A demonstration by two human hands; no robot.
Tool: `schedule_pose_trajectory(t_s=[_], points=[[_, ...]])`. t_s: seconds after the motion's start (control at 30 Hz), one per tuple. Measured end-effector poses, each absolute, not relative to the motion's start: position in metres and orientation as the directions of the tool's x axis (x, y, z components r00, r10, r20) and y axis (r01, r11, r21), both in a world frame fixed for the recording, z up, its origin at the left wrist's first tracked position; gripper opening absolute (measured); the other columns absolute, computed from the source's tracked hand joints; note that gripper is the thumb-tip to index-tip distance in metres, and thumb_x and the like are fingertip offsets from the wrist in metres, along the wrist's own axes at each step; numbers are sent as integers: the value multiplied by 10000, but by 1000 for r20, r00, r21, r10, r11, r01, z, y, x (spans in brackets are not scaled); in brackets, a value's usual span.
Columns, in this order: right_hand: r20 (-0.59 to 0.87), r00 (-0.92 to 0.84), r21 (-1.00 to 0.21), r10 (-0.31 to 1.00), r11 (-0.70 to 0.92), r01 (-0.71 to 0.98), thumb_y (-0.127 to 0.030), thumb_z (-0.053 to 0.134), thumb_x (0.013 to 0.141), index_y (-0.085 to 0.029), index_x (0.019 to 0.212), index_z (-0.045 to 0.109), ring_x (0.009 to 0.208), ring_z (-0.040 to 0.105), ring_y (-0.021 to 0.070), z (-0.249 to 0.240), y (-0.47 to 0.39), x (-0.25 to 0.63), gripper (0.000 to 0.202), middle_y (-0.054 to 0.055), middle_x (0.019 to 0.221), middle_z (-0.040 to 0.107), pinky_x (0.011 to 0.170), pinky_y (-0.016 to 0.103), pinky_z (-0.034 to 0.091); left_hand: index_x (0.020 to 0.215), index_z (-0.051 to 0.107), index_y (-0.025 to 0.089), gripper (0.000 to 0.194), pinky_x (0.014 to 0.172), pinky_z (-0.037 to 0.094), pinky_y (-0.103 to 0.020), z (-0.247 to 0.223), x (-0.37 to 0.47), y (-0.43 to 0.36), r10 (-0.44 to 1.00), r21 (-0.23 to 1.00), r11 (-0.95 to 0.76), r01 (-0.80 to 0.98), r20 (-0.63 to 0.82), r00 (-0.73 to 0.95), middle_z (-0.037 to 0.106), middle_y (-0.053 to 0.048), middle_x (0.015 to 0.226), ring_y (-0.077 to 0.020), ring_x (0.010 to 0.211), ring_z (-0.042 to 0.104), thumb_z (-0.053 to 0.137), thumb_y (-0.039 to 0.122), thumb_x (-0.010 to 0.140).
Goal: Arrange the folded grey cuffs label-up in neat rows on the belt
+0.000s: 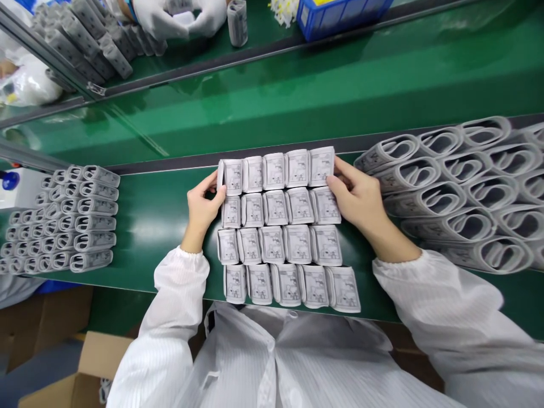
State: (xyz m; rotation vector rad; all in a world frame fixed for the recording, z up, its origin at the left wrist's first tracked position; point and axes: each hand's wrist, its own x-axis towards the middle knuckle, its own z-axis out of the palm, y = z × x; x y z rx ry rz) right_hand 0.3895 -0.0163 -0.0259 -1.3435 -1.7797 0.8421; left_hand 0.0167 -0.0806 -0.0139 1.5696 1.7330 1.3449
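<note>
Several rows of folded printed leaflets lie on the green bench in front of me, printed faces up. At the left end of the farthest row, my left hand has its thumb and fingers closed on the end leaflet. My right hand grips the opposite end of that same row, thumb on the right end leaflet. Between them, the row's leaflets stand pressed side by side. The nearest row sits by the bench's front edge, shifted slightly right.
Stacked folded leaflets rise at right, and another stack stands at left. Beyond the dark rail, a co-worker's gloved hands are near more leaflets and a blue bin. An open carton is below left.
</note>
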Motion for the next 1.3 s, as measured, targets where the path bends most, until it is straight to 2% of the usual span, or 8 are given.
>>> schedule_pose_trajectory(t_s=[0.2, 0.47, 0.7, 0.9, 1.3], points=[[166, -174, -841, 970, 232, 489, -537, 637, 1050, -265, 1616, 681, 853, 756, 285, -26, -17, 390, 630, 113, 1258, 849, 849, 497, 671, 1429, 784, 258, 528, 984, 685, -425, -14, 15, -81, 940, 852, -98, 514, 249, -234, 848, -108, 1356, -238, 1110, 815, 724, 591, 1024], [174, -166, -844, 971, 234, 482, -515, 633, 1038, -286, 1611, 682, 745, 690, 239, -27, -16, 389, 619, 79, 1191, 857, 754, 444, 630, 1436, 778, 254, 524, 994, 692, -416, -13, 16, -81, 938, 843, -95, 529, 254, -236, 852, -105, 1343, -232, 1109, 821, 700, 587, 1039], [153, -150, -856, 977, 207, 474, -514, 654, 1024, -308, 1587, 701, 714, 673, 229, -25, -15, 388, 601, 67, 1180, 858, 740, 444, 634, 1436, 774, 233, 549, 966, 713, -405, -14, 17, -80, 943, 872, -88, 482, 229, -242, 843, -130, 1366, -236, 1082, 841, 708, 597, 1030], [170, -152, -844, 974, 224, 488, -503, 649, 1031, -281, 1591, 700, 721, 679, 232, -28, -14, 389, 604, 73, 1103, 856, 764, 451, 641, 1453, 764, 233, 562, 953, 715, -398, -14, 15, -80, 950, 870, -82, 487, 216, -225, 833, -138, 1391, -230, 1060, 843, 686, 609, 1042], [239, -166, -828, 957, 291, 480, -494, 642, 1052, -309, 1596, 696, 694, 677, 211, -32, -14, 390, 577, 64, 1186, 861, 727, 424, 643, 1468, 747, 224, 575, 858, 695, -348, -20, 10, -78, 946, 865, -149, 480, 266, -186, 836, -140, 1380, -186, 935, 823, 754, 553, 996]])
